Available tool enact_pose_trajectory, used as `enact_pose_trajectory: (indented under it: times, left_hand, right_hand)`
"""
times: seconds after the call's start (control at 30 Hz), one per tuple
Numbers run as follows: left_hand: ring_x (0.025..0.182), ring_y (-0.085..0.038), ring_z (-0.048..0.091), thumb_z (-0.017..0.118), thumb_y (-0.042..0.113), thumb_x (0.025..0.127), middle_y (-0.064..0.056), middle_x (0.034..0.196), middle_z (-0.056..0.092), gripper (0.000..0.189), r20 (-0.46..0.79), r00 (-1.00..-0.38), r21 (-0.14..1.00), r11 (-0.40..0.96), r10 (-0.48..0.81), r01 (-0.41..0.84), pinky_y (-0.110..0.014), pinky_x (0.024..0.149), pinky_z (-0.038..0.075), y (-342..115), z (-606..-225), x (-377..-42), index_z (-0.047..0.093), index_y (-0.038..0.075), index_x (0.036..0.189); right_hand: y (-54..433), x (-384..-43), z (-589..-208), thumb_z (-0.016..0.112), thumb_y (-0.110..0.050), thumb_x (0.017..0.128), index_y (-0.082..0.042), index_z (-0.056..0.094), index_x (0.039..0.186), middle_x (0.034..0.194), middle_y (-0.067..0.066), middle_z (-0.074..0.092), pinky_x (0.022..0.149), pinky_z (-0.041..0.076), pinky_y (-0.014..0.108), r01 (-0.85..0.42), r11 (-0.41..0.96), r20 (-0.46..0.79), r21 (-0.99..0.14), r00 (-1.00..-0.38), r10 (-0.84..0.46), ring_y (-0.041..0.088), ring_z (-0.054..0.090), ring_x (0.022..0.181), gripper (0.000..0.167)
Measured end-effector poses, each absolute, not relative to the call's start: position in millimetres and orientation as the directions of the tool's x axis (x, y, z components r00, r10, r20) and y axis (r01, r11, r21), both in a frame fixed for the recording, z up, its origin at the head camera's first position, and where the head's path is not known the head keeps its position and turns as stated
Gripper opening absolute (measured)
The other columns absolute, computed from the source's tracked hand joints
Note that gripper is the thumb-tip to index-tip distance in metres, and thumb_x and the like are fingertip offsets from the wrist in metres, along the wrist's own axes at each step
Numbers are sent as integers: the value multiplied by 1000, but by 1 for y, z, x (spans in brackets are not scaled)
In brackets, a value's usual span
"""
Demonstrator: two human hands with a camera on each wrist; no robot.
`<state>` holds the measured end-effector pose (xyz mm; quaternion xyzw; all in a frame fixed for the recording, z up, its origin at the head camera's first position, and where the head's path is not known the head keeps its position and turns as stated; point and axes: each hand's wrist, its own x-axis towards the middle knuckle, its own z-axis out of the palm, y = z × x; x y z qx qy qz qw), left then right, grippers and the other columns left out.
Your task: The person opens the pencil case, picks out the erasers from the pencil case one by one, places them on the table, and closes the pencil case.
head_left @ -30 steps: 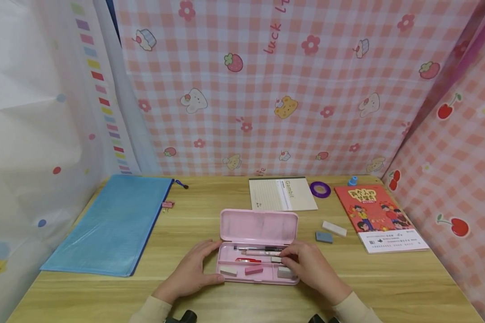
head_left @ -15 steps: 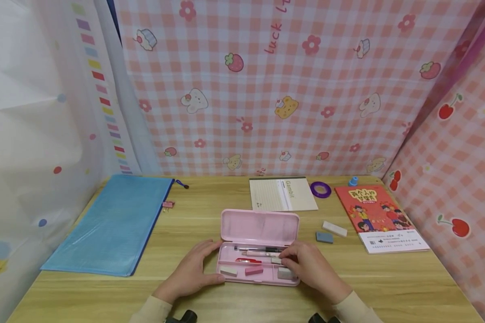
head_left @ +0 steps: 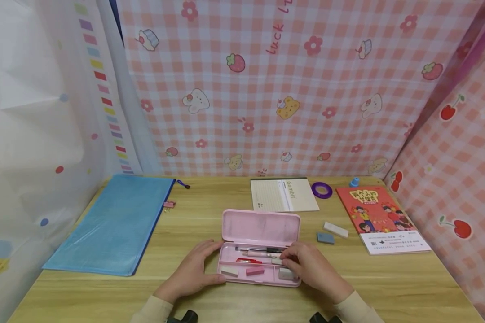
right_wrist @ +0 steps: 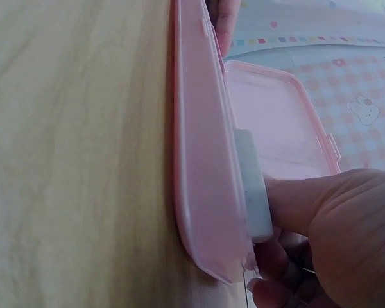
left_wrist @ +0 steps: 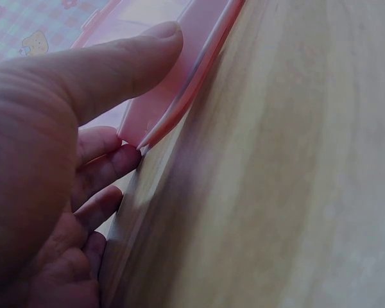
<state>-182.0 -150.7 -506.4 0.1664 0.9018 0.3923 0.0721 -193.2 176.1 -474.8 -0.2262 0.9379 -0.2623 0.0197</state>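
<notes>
A pink pencil case (head_left: 261, 283) lies with its lid up in the head view. Inside are a black pen (head_left: 274, 250), a pale pink pen (head_left: 253, 254) and a red pen (head_left: 248, 260). Its front compartments hold a white eraser (head_left: 229, 272), a pink eraser (head_left: 255, 271) and a grey-white eraser (head_left: 286, 274). My left hand (head_left: 191, 272) holds the case's left end, thumb at the front corner. My right hand (head_left: 312, 268) reaches over the right end, pinching a small pale eraser (head_left: 276, 260) at its fingertips. In the right wrist view my right thumb partly hides what lies behind.
Right of the case lie a blue-grey eraser (head_left: 325, 238) and a white eraser (head_left: 336, 229). Behind are a notebook (head_left: 283, 195), purple tape (head_left: 322, 190) and a small blue object (head_left: 354, 181). A red book (head_left: 381, 215) lies right, a blue folder (head_left: 109, 224) left.
</notes>
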Motion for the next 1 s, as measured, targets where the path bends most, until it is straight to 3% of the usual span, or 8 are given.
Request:
enact_pose_trajectory:
  times: [0.33, 0.8, 1.0]
  left_hand:
    - [138, -34, 31, 77, 59, 70, -13, 148, 39, 90, 16, -932, 724, 638, 362, 260, -58, 110, 27, -151, -508, -182, 46, 16, 143]
    - [138, -33, 32, 76, 58, 71, -13, 148, 39, 90, 16, -932, 717, 645, 363, 263, -58, 110, 27, -152, -507, -182, 46, 15, 143]
    - [138, -33, 31, 77, 56, 72, -13, 149, 39, 88, 8, -933, 724, 641, 360, 254, -58, 110, 26, -152, -507, -180, 45, 16, 144]
  right_hand:
    - [178, -195, -474, 75, -14, 84, -20, 77, 89, 84, -17, 65, 71, 52, 26, -492, 696, 151, -523, -857, -493, 1, 56, 78, 7]
    - [174, -195, -472, 71, -9, 86, -11, 75, 89, 82, -7, 67, 69, 55, 28, -611, 704, 215, -363, -790, -574, 4, 60, 76, 5]
    - [178, -198, -473, 74, -10, 84, -13, 77, 91, 87, -7, 70, 74, 56, 30, -617, 680, 201, -396, -781, -592, 6, 62, 81, 9]
